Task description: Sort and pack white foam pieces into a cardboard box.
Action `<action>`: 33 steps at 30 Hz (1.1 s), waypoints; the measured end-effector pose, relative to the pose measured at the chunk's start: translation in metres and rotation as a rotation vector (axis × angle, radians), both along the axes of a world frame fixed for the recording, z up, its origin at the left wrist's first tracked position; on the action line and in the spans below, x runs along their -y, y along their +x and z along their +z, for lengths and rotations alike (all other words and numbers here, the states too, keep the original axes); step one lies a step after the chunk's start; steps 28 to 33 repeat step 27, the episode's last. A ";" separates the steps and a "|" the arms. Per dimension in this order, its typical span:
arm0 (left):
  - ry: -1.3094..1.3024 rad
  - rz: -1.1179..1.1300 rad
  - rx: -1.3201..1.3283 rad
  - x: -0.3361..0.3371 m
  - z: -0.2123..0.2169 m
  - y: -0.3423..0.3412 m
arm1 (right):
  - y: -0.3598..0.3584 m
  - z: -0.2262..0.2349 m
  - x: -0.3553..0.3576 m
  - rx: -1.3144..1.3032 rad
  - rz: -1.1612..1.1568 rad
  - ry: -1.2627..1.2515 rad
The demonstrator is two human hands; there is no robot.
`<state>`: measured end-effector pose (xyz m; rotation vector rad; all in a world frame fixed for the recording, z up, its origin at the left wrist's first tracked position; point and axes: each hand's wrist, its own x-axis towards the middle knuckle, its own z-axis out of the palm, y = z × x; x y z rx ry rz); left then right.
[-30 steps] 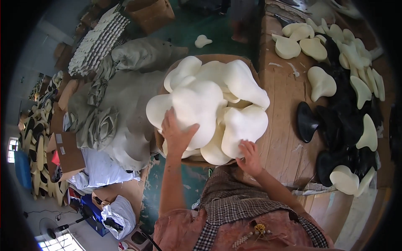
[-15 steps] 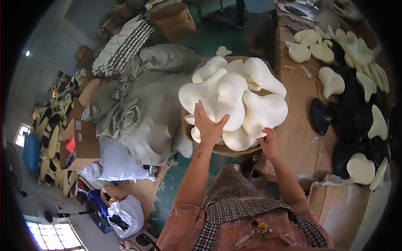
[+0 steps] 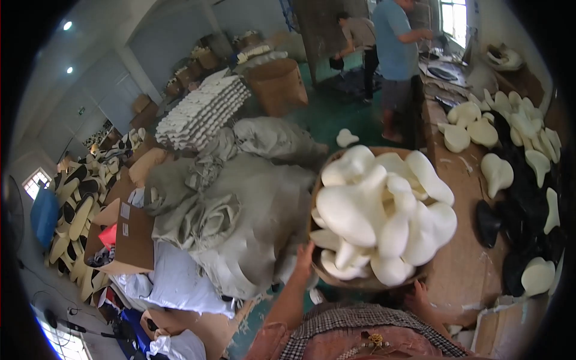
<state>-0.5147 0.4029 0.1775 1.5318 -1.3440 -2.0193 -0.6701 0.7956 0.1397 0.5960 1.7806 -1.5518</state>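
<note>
Both hands gripped a round brown woven basket (image 3: 317,198) heaped with cream foam shapes (image 3: 384,219): left hand (image 3: 304,259) on its near-left rim, right hand (image 3: 418,294) underneath, beside the wooden surface (image 3: 465,264).

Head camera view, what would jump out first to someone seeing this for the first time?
A round basket heaped with cream foam pieces fills the centre, gripped low down by the left hand and right hand. Right of it, a wooden workbench carries more cream and black pieces. To the left lies a pile of grey sacks; two people stand at the far end.
</note>
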 end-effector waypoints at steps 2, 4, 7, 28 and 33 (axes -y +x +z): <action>0.073 -0.180 -0.006 0.007 -0.033 -0.011 | -0.020 -0.076 -0.020 -0.028 0.062 -0.266; 0.072 -0.255 -0.012 0.030 -0.059 -0.012 | -0.010 -0.046 0.044 0.200 -0.392 -0.808; 0.153 -0.438 0.100 0.049 -0.069 -0.020 | -0.018 -0.039 0.051 0.141 -0.395 -0.644; 0.207 -0.419 -0.043 0.133 -0.058 -0.146 | -0.131 -0.068 0.100 -0.130 -0.368 -0.516; 0.207 -0.419 -0.043 0.133 -0.058 -0.146 | -0.131 -0.068 0.100 -0.130 -0.368 -0.516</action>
